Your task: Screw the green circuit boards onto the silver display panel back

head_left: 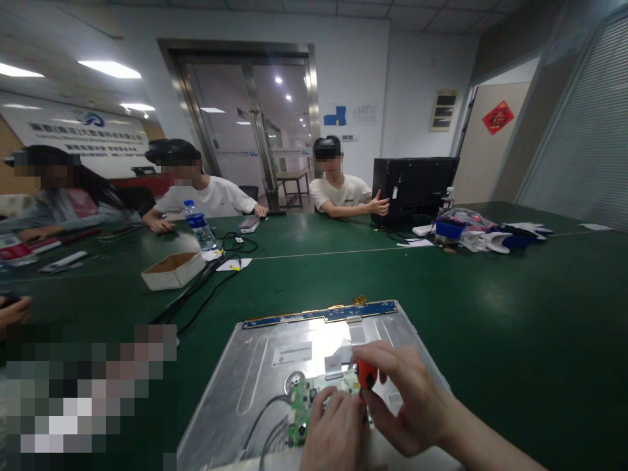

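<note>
A metal-backed display panel [255, 347] lies on the table in front of me, with a blue circuit strip [294, 318] along its far edge. On the panel's back sits a green circuit board [299, 409], with dark cables running to its left side. My right hand [407, 396] pinches the orange and black handle of a screwdriver [366, 374], held upright above the board. Its shaft and tip are hidden. My left hand [336, 428] rests over the board beside the screwdriver, its fingers bent and close together. What lies under those fingertips is hidden.
Three people sit across the green table [490, 314]; one holds a black monitor [415, 190]. A shallow box [173, 271], a water bottle [199, 226] and black cables [196, 288] stand or lie to the left. Bags and gloves [490, 239] lie at the far right.
</note>
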The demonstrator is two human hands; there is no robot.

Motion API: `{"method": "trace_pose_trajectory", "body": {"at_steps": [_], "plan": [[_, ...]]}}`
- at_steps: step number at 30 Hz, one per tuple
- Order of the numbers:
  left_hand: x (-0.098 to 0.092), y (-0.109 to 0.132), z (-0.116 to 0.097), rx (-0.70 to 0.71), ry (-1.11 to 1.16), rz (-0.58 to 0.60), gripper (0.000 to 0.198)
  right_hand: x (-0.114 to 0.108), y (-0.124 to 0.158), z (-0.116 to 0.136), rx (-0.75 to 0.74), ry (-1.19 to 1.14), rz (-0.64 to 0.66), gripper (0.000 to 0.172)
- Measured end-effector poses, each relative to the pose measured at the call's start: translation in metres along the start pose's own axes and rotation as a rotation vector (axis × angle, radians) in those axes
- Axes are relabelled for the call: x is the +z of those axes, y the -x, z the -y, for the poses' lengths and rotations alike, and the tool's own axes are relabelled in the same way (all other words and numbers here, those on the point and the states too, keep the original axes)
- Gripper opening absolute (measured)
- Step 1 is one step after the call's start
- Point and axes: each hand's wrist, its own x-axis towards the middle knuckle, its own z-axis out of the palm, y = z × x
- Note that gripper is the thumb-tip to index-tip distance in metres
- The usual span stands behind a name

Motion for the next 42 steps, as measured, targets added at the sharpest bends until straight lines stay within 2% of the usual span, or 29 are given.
{"method": "trace_pose_trajectory", "body": {"at_steps": [4, 13, 22, 34, 42], "plan": [[0.0039, 0.0024, 0.0003, -0.018, 0.004, 0.0, 0.03, -0.0003, -0.0011, 0.0012, -0.004, 0.031, -0.021, 0.054], [0.0023, 0.0006, 0.0012, 0.009, 0.003, -0.048, 0.029, 0.0026, 0.0004, -0.0006, -0.01, 0.086, -0.035, 0.04], [-0.0006, 0.0, 0.0024, 0.013, 0.012, -0.016, 0.029, -0.0007, -0.0002, 0.0018, 0.0, 0.056, -0.039, 0.049], [0.0001, -0.0015, 0.0025, 0.025, 0.024, -0.06, 0.03, 0.0026, 0.0019, -0.0009, -0.013, 0.117, -0.045, 0.031], [-0.0015, -0.0045, 0.0001, 0.013, -0.01, -0.042, 0.035, 0.0016, -0.0002, 0.0013, -0.016, 0.037, -0.042, 0.045]]}}
